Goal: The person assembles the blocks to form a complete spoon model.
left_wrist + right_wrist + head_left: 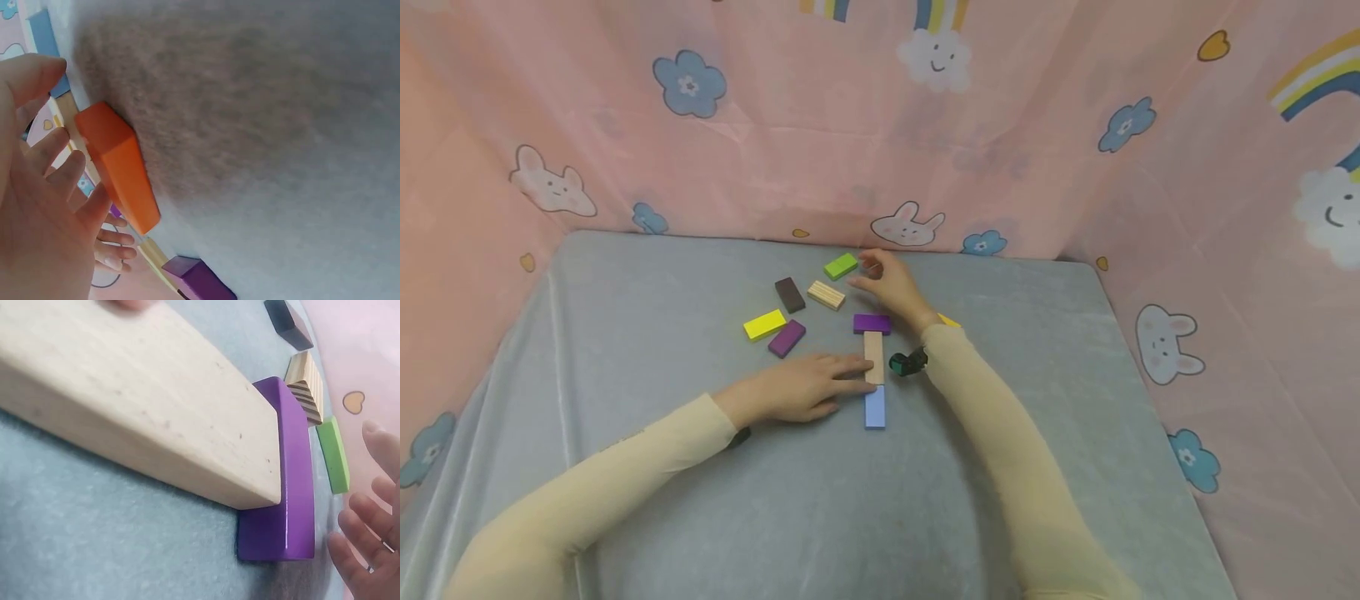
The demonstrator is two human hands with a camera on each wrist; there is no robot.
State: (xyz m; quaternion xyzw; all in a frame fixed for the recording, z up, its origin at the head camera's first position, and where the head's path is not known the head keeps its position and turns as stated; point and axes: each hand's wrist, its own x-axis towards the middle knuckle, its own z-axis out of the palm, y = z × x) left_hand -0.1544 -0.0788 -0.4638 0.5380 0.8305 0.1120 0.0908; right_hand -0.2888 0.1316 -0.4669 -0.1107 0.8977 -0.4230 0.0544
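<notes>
A bare wood block (pixel 873 350) runs between a purple block (pixel 872 323) laid crosswise at its far end and a light blue block (pixel 875 408) at its near end. My left hand (pixel 801 387) lies palm down beside this row, its extended fingers touching the wood block. In the left wrist view an orange block (pixel 122 165) stands next to that palm; the head view hides it. Farther back, my right hand (pixel 891 287) hovers with parted, slightly bent fingers beside a green block (pixel 841 266), holding nothing.
Left of the row lie a striped wood block (pixel 826 295), a dark brown block (pixel 790 294), a yellow block (pixel 765 325) and a second purple block (pixel 787 339). Another yellow piece (pixel 951 320) shows partly behind the right wrist. A pink curtain (pixel 820 167) borders the grey cloth-covered table (pixel 820 517).
</notes>
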